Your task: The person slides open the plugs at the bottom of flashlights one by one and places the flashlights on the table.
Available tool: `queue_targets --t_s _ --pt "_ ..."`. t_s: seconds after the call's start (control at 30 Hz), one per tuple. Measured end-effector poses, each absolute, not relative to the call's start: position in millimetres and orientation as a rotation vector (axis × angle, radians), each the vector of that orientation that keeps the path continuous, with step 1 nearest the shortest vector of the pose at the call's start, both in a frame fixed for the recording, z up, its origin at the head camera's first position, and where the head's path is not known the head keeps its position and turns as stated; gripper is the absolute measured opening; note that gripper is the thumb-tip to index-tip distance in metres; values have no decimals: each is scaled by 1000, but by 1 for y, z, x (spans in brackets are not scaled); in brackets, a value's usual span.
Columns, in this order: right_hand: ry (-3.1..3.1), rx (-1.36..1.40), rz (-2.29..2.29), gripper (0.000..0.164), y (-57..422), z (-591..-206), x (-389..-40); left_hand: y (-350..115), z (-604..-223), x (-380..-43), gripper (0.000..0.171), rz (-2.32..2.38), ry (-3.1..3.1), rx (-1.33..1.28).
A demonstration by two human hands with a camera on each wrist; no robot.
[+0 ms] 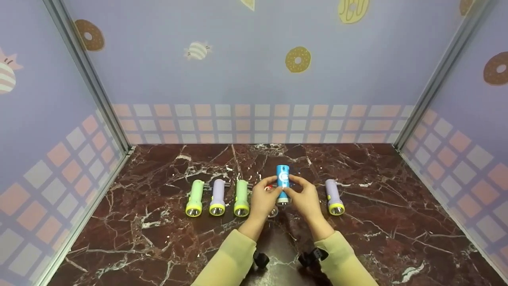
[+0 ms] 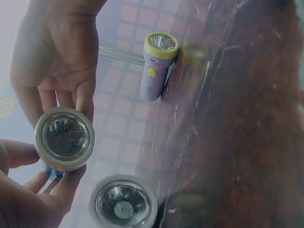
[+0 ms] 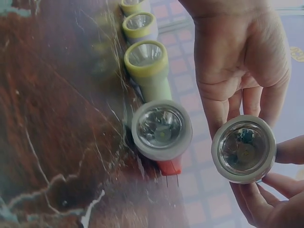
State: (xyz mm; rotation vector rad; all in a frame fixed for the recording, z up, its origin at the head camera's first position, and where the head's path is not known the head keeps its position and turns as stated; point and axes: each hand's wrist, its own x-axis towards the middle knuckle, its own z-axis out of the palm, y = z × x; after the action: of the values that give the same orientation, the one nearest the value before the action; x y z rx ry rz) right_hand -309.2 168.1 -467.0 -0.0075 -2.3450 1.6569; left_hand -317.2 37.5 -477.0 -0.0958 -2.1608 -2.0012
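Observation:
A blue flashlight (image 1: 283, 174) with a pale grey head is held up between both hands, its lens facing back toward the person. My left hand (image 1: 262, 200) pinches its left side, and my right hand (image 1: 305, 199) pinches the right side. Both thumbs meet on its front. In the right wrist view a red flashlight (image 3: 171, 166) with a grey head stands beside the held one, two metal prongs sticking out of its body. The left hand mostly covers that red flashlight in the head view.
Left of the hands are a green flashlight (image 1: 196, 194), a purple flashlight (image 1: 218, 192) and another green flashlight (image 1: 241, 194), all with yellow rims. To the right lies a second purple flashlight (image 1: 332, 194). Patterned walls (image 1: 254, 87) enclose the dark marbled table (image 1: 381, 242).

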Motion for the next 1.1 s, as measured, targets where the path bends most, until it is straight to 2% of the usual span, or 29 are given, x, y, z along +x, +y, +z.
queue_targets --t_s 0.77,1.1 --pt "-2185 153 1749 45 153 -477 -303 18 -473 -313 51 -2044 -2099 -201" --pt "-2125 248 1862 47 148 -482 -305 8 -470 -315 43 -2009 -2071 -185"
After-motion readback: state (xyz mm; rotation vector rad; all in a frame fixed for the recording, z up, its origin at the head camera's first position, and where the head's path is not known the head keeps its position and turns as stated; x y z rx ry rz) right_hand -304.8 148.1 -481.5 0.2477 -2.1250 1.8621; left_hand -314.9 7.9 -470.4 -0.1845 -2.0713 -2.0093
